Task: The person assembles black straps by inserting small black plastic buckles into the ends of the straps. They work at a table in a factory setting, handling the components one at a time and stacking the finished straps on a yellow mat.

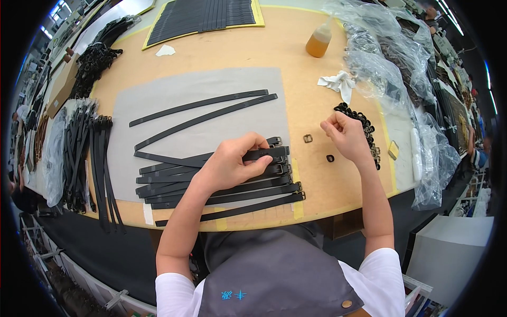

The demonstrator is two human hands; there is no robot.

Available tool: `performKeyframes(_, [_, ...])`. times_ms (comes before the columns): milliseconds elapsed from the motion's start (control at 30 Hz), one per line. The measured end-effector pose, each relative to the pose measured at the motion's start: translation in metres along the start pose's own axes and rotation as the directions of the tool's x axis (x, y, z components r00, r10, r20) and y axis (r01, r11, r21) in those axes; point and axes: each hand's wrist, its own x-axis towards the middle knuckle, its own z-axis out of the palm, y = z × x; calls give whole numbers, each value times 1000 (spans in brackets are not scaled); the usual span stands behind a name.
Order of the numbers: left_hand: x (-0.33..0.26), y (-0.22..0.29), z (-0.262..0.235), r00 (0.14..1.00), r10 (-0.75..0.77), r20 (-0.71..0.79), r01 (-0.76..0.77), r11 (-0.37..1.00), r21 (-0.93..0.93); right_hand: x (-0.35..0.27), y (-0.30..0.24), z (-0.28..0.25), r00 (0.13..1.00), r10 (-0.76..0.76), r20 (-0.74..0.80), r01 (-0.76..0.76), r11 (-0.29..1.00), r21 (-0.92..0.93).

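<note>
My left hand (237, 158) is closed on a black belt strap (266, 152), thumb and fingers pinching it close to its right end. Under and around that hand lie several black belts (253, 199) with metal buckles at their right ends. Two straps without buckles (206, 106) rest farther back on the grey sheet (158, 87). Raised over the table on the right, my right hand (346, 134) has its fingertips pressed together; whatever is between them is too small to make out. Near it are a loose buckle (308, 138), a single black loop (330, 158) and a pile of black loops (364, 124).
A bottle of amber liquid (318, 42) stands at the back right, beside a crumpled white cloth (339, 84). Plastic-wrapped goods (380, 58) line the right edge. Bundles of black belts (100, 158) hang over the left edge. A board of dark straps (206, 18) lies at the back.
</note>
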Motion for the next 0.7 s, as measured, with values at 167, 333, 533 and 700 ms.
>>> performKeyframes(167, [1, 0, -1, 999, -17, 33, 17, 1000, -16, 9, 8, -4, 778, -573, 259, 617, 775, -139])
performKeyframes(333, [-1, 1, -3, 1000, -21, 14, 21, 999, -42, 11, 4, 7, 780, -509, 363, 574, 813, -94])
performKeyframes(533, [1, -2, 0, 1000, 19, -8, -19, 999, -50, 1, 5, 20, 885, -387, 257, 418, 905, -77])
performKeyframes(700, [0, 2, -1, 1000, -15, 21, 16, 997, -70, 1, -5, 15, 921, -173, 349, 194, 981, -27])
